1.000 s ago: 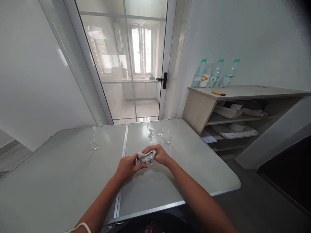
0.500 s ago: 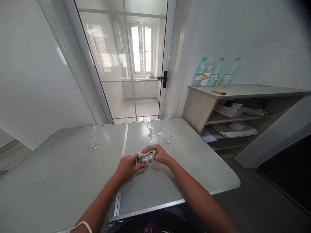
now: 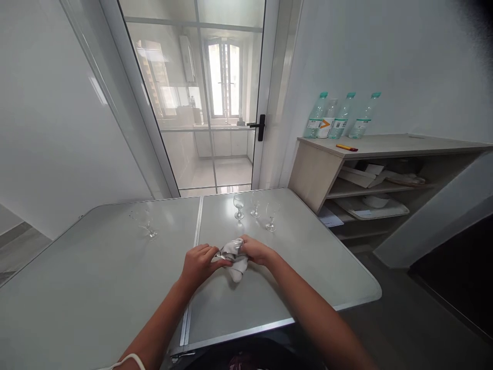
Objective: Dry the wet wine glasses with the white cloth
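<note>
Over the near middle of the table [image 3: 265,303], my left hand [image 3: 199,263] is closed on a clear stemmed glass [image 3: 220,255], mostly hidden by cloth and fingers. A white cloth [image 3: 238,270] wraps the glass, one end drooping below it. From the other side my right hand [image 3: 257,251] grips the cloth against the glass, its fingertips partly hidden. Beyond my hands, three stemmed glasses stand upright: one at the left [image 3: 239,208], one in the middle [image 3: 254,206] and one nearer at the right [image 3: 271,222].
Clear glassware [image 3: 149,228] stands on the table's left half. To the right, a wooden shelf unit [image 3: 314,172] carries several plastic bottles [image 3: 362,121] and a yellow-and-red cutter-like object [image 3: 346,147]. A glass door [image 3: 231,164] stands behind the table.
The white cloth has shifted around the glass and now hangs lower toward me. My right hand has moved slightly down and right; my left hand stays nearly in place.
</note>
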{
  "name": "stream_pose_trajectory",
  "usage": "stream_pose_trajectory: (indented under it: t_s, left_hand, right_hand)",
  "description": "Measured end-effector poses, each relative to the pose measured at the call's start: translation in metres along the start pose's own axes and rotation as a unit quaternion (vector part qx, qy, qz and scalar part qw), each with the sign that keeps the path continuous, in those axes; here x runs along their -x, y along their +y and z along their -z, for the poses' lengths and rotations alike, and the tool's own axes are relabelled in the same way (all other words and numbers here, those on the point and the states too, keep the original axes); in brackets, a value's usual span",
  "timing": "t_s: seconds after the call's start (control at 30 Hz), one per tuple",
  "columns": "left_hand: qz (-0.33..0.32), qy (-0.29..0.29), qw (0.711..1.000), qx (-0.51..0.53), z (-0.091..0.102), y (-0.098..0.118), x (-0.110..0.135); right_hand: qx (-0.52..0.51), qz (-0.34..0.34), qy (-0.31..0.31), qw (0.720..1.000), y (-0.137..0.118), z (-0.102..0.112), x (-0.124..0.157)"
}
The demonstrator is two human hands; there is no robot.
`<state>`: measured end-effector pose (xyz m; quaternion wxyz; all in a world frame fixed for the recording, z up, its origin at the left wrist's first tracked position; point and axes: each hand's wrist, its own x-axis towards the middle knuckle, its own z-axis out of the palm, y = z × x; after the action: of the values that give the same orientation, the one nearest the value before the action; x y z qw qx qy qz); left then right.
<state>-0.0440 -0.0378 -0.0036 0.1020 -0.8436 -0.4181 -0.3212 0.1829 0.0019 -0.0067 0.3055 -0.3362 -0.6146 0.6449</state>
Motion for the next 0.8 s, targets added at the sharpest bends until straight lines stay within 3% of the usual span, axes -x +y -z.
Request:
stream_pose_trajectory:
  t_s: [0.1,0.2,0.27,0.37,0.43,0.47,0.5,0.57,0.63,0.67,0.73,0.8]
  left_hand:
    - [0.039,-0.016,0.999,0.022,0.002,-0.001,-0.003]
    - [0.124,-0.096,0.982,0.109,0.003,0.002,-0.008]
    - [0.191,-0.179,0.942,0.211,0.004,0.006,-0.012]
    - [0.261,-0.290,0.845,0.367,0.009,0.011,-0.016]
    - [0.281,-0.334,0.792,0.428,0.012,0.011,-0.018]
    - [0.280,-0.341,0.783,0.439,0.013,0.011,-0.018]
    - [0.272,-0.332,0.792,0.434,0.013,0.010,-0.017]
    - [0.240,-0.263,0.860,0.365,0.010,0.008,-0.015]
    - [0.188,-0.151,0.939,0.245,0.004,0.006,-0.010]
    - [0.154,-0.098,0.965,0.186,0.001,0.005,-0.008]
    - [0.081,-0.019,0.992,0.097,-0.003,0.005,-0.003]
    - [0.028,0.028,0.998,0.042,-0.004,0.005,-0.001]
  right_hand:
    - [-0.005,0.011,0.012,1.000,0.002,-0.001,-0.003]
    - [0.006,0.047,0.030,0.998,-0.002,0.000,-0.002]
    - [0.052,0.113,0.007,0.992,-0.007,0.002,0.001]
    - [0.132,0.236,-0.067,0.960,-0.013,0.004,0.008]
    - [0.140,0.280,-0.100,0.944,-0.015,0.003,0.012]
    - [0.136,0.287,-0.108,0.942,-0.016,0.002,0.013]
    - [0.130,0.283,-0.106,0.944,-0.017,0.001,0.012]
    - [0.108,0.242,-0.058,0.963,-0.017,-0.001,0.010]
    - [0.026,0.129,0.005,0.991,-0.015,-0.002,0.006]
    - [-0.029,0.060,0.024,0.997,-0.013,-0.002,0.004]
    - [-0.123,-0.062,0.019,0.990,-0.010,-0.002,0.001]
    - [-0.175,-0.138,-0.012,0.975,-0.006,-0.002,0.000]
